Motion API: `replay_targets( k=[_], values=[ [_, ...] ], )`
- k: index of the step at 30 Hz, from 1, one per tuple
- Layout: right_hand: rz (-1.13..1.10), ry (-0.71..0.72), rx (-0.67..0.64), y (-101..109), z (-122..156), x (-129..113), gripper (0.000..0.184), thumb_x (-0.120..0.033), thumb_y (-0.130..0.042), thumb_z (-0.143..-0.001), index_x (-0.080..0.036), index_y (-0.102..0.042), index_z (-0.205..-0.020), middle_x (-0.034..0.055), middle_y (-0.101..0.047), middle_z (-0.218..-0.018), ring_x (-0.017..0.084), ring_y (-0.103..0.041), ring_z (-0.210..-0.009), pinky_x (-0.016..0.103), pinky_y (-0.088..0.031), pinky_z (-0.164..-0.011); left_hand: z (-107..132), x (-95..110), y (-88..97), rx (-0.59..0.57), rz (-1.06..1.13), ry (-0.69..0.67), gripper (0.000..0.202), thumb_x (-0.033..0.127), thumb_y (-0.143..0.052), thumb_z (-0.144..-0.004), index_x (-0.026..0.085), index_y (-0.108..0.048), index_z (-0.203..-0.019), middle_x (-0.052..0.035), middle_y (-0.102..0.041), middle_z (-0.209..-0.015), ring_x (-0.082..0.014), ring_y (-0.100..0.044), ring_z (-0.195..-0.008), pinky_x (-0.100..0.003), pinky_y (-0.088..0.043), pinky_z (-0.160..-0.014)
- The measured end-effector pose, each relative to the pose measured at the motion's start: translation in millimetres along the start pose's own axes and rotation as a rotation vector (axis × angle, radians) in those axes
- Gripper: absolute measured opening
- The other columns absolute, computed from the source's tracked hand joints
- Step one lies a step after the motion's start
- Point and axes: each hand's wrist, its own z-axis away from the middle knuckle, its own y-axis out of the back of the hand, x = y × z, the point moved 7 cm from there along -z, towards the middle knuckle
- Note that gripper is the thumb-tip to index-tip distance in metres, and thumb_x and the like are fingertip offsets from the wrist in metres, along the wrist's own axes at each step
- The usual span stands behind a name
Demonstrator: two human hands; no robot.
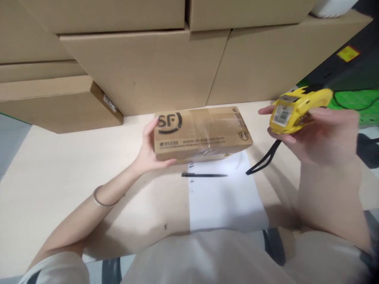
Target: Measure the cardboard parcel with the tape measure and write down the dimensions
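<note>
My left hand (148,152) grips the left end of a small brown SF Express cardboard box (201,132), thumb along its front edge. Clear tape runs across the middle of the box. My right hand (319,132) is wrapped round a yellow tape measure (296,110), raised to the right of the box. A white label shows on its side, and a black wrist strap (265,159) dangles from it. I see no blade pulled out. Below the box, a black pen (204,175) lies across a white sheet of paper (227,209) with a few marks down its left edge.
Large cardboard boxes (148,71) stand stacked along the back of the pale table (160,197). A flat carton (59,102) leans at the back left. To the right are a green surface (355,103) with a black cable and a dark panel bearing a yellow sticker (348,53).
</note>
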Motion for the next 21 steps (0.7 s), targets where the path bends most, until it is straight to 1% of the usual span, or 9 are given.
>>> replay_targets(
  k=[3, 4, 6, 8, 10, 13, 15, 18, 21],
  values=[
    [0.068, 0.099, 0.015, -5.2, -2.0, -12.9, 0.02, -0.035, -0.077, -0.07, -0.025, -0.073, -0.087, 0.0047, -0.069, -0.08, 0.015, -0.056, -0.061, 0.025, -0.019, -0.039, 16.7, 0.3, -3.3, -0.006, -0.041, -0.071, 0.129, 0.056, -0.093, -0.056, 0.035, -0.017, -0.158, -0.0095, -0.029, -0.157, -0.0377, -0.035, -0.146, -0.059, -0.034, -0.122],
    [0.134, 0.148, -0.003, -10.4, -1.6, -18.0, 0.021, -0.035, -0.077, -0.072, -0.027, -0.072, -0.091, 0.0035, -0.068, -0.082, 0.014, -0.057, -0.062, 0.024, -0.023, -0.039, 21.7, 1.2, -3.5, 0.001, -0.047, -0.07, 0.13, 0.055, -0.093, -0.056, 0.034, -0.015, -0.158, -0.01, -0.029, -0.157, -0.0377, -0.035, -0.146, -0.06, -0.035, -0.122],
    [0.345, 0.288, -0.086, -30.4, 1.0, -29.3, 0.029, -0.033, -0.078, -0.077, -0.031, -0.07, -0.105, 0.0012, -0.068, -0.098, 0.013, -0.06, -0.07, 0.025, -0.038, -0.047, 29.7, 3.1, -4.3, 0.01, -0.05, -0.035, 0.135, 0.054, -0.094, -0.055, 0.034, -0.011, -0.159, -0.0107, -0.027, -0.159, -0.0383, -0.034, -0.147, -0.061, -0.035, -0.122],
    [0.558, 0.428, -0.24, -63.7, 5.0, -36.4, 0.044, -0.031, -0.078, -0.081, -0.035, -0.062, -0.122, -0.0002, -0.065, -0.118, 0.013, -0.064, -0.088, 0.027, -0.051, -0.066, 35.1, 4.0, -5.9, 0.01, -0.025, 0.025, 0.14, 0.05, -0.095, -0.056, 0.037, -0.001, -0.159, -0.0117, -0.025, -0.161, -0.0387, -0.036, -0.147, -0.063, -0.036, -0.12],
    [0.703, 0.536, -0.46, -105.2, 8.8, -37.5, 0.051, -0.034, -0.076, -0.084, -0.032, -0.056, -0.13, 0.0005, -0.062, -0.128, 0.015, -0.065, -0.098, 0.028, -0.053, -0.08, 38.6, 4.2, -7.9, 0.002, 0.027, 0.064, 0.146, 0.045, -0.096, -0.057, 0.039, 0.009, -0.158, -0.0133, -0.028, -0.16, -0.0386, -0.038, -0.146, -0.064, -0.038, -0.118],
    [0.827, 0.597, -0.748, -160.9, 8.6, -31.6, 0.045, -0.038, -0.064, -0.092, -0.026, -0.052, -0.133, 0.0023, -0.065, -0.128, 0.017, -0.067, -0.093, 0.03, -0.054, -0.081, 41.7, 3.0, -10.3, -0.019, 0.067, 0.061, 0.148, 0.038, -0.096, -0.06, 0.043, 0.017, -0.155, -0.0136, -0.03, -0.159, -0.0381, -0.038, -0.147, -0.064, -0.039, -0.117],
    [0.875, 0.614, -0.87, -186.3, 5.5, -26.8, 0.041, -0.036, -0.055, -0.096, -0.025, -0.051, -0.135, 0.0021, -0.066, -0.129, 0.018, -0.067, -0.097, 0.03, -0.053, -0.084, 43.4, 0.1, -10.5, -0.015, 0.057, 0.049, 0.147, 0.038, -0.096, -0.06, 0.046, 0.016, -0.154, -0.0124, -0.026, -0.161, -0.0376, -0.037, -0.148, -0.064, -0.039, -0.117],
    [0.929, 0.622, -0.933, -202.5, -0.9, -20.8, 0.036, -0.034, -0.05, -0.097, -0.03, -0.054, -0.133, -0.0017, -0.067, -0.128, 0.019, -0.064, -0.109, 0.031, -0.051, -0.09, 44.5, -4.8, -9.3, 0.03, 0.054, 0.039, 0.146, 0.048, -0.095, -0.057, 0.05, 0.014, -0.153, -0.0094, -0.019, -0.164, -0.0375, -0.039, -0.146, -0.061, -0.044, -0.115],
    [0.966, 0.549, -0.881, -194.0, -8.6, -15.8, 0.038, -0.035, -0.059, -0.093, -0.036, -0.06, -0.13, -0.0027, -0.069, -0.124, 0.021, -0.066, -0.107, 0.033, -0.051, -0.09, 42.3, -4.7, -9.5, 0.045, 0.038, 0.013, 0.145, 0.06, -0.093, -0.052, 0.053, 0.011, -0.153, -0.0061, -0.017, -0.163, -0.0389, -0.037, -0.146, -0.061, -0.046, -0.113]
  ],
)
